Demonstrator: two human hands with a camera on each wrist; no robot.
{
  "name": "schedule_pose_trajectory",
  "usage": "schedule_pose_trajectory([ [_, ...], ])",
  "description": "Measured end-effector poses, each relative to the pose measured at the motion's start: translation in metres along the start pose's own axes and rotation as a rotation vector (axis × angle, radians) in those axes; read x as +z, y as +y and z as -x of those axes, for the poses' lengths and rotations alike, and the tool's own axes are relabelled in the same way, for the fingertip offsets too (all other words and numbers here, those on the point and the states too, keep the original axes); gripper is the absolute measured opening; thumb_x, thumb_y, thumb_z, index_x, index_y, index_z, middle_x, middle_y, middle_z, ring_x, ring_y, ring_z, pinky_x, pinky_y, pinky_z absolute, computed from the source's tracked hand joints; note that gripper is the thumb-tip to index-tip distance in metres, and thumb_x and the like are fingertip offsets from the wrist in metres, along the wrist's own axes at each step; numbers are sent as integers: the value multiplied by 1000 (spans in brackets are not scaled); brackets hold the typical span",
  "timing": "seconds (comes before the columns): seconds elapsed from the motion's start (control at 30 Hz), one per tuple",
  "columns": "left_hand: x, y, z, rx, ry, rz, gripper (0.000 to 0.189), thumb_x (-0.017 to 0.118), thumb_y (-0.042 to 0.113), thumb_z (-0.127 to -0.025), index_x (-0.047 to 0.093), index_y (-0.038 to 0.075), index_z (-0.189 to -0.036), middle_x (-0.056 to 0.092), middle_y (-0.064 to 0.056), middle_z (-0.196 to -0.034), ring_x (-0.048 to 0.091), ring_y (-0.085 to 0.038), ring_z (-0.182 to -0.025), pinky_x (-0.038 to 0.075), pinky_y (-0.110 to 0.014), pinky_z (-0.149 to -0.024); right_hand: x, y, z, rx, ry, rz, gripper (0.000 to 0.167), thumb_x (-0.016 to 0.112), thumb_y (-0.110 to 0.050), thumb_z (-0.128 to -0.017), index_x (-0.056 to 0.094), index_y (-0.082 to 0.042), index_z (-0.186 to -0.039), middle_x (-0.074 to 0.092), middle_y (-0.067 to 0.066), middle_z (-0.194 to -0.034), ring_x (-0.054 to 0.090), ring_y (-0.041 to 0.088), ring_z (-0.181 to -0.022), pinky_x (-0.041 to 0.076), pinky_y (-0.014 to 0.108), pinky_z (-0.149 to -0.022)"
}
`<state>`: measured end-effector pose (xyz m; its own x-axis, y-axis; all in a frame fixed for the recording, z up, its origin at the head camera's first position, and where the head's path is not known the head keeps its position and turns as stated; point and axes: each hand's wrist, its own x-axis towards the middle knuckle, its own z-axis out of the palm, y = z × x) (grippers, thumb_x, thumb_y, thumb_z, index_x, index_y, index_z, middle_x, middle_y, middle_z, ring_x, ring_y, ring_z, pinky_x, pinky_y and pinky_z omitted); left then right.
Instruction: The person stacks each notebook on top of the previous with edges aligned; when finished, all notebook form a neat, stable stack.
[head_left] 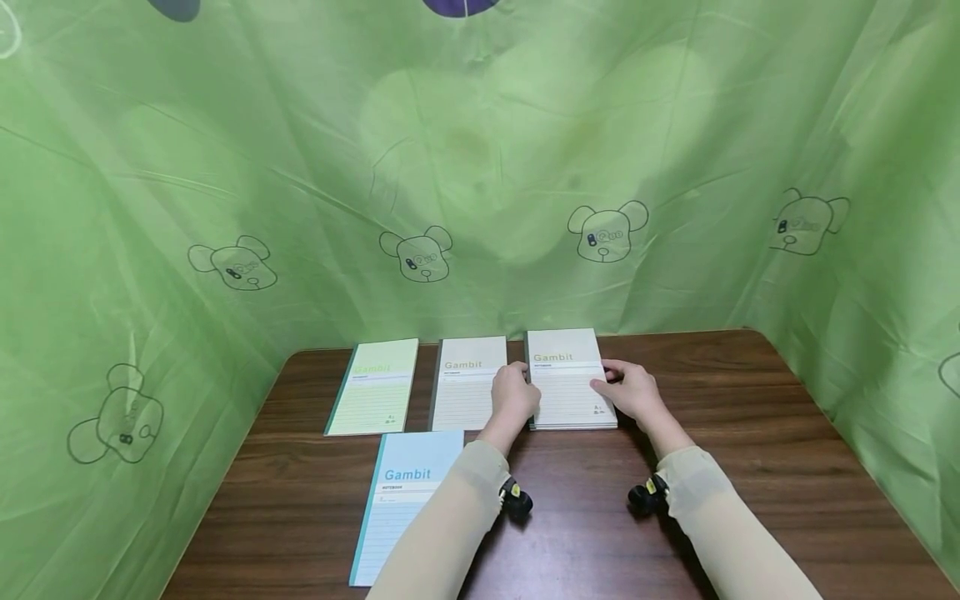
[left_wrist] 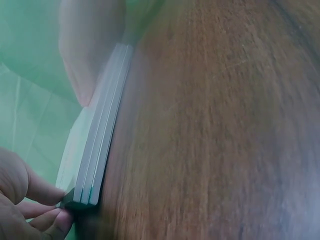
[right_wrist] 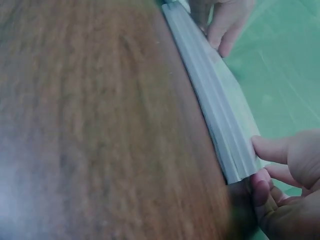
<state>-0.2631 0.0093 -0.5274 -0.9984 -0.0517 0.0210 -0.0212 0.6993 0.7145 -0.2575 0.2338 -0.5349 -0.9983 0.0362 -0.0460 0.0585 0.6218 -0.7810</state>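
A stack of white-covered notebooks [head_left: 566, 392] with a grey spine lies near the table's far edge, and its layered edges [left_wrist: 102, 140] show in the left wrist view. My left hand [head_left: 515, 396] is at the spine side, thumb and fingertips pinching the near corner. On the opposite side my right hand [head_left: 632, 393] grips the stack's edge, thumb on the upper edge and fingers against the side [right_wrist: 261, 182]. Just left of my left hand lies a grey-spined white notebook [head_left: 468, 387], partly covered by that hand.
A green notebook [head_left: 372, 387] lies at the far left. In front of it is a blue notebook [head_left: 408, 500], partly hidden by my left sleeve. The brown wooden table [head_left: 570, 517] meets a green curtain [head_left: 510, 283] along its back and sides.
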Motion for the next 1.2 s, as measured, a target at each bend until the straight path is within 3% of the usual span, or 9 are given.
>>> schedule_pose_trajectory([
  [0.2,-3,-5,-7,45,-66,28,39,62,6,-102,69,-2,-140,74,-12,-119,70,-32,-114,59,-45,-98,-11,-2,7,54,-22,-107,58,69,-23,-104,57,8,-152,68,26,-131,60,40,-124,46,52,-109],
  [0.47,-32,0,1,102,-141,48,41,64,20,-110,64,0,-147,73,-13,-125,70,-30,-117,58,-46,-101,-9,-16,17,83,55,-163,60,68,-26,-106,53,6,-155,64,27,-140,58,41,-130,45,52,-112],
  [0.57,-48,-1,7,139,-157,74,45,64,26,-112,62,1,-149,73,-13,-129,69,-30,-119,57,-47,-102,-7,-25,22,71,67,-192,61,68,-27,-106,53,5,-156,65,25,-139,61,38,-128,48,46,-107],
  [0.87,-101,-18,27,226,-182,59,49,68,33,-108,63,9,-150,76,-10,-130,76,-20,-95,61,-43,-87,9,-57,49,-16,33,-262,61,72,-25,-105,54,2,-156,71,21,-130,66,27,-107,52,28,-81],
  [1.07,-143,-41,39,235,-123,68,50,72,30,-105,63,11,-151,77,-9,-129,76,-16,-91,62,-38,-79,24,-81,73,-51,-34,-313,58,75,-22,-103,57,-1,-154,72,18,-128,66,25,-104,52,29,-80],
  [1.2,-172,-61,48,265,-111,-32,55,73,28,-105,59,9,-154,76,-12,-130,73,-18,-94,61,-40,-83,36,-94,84,-51,-68,-381,56,76,-17,-102,58,-2,-153,71,16,-125,65,25,-102,53,28,-78],
])
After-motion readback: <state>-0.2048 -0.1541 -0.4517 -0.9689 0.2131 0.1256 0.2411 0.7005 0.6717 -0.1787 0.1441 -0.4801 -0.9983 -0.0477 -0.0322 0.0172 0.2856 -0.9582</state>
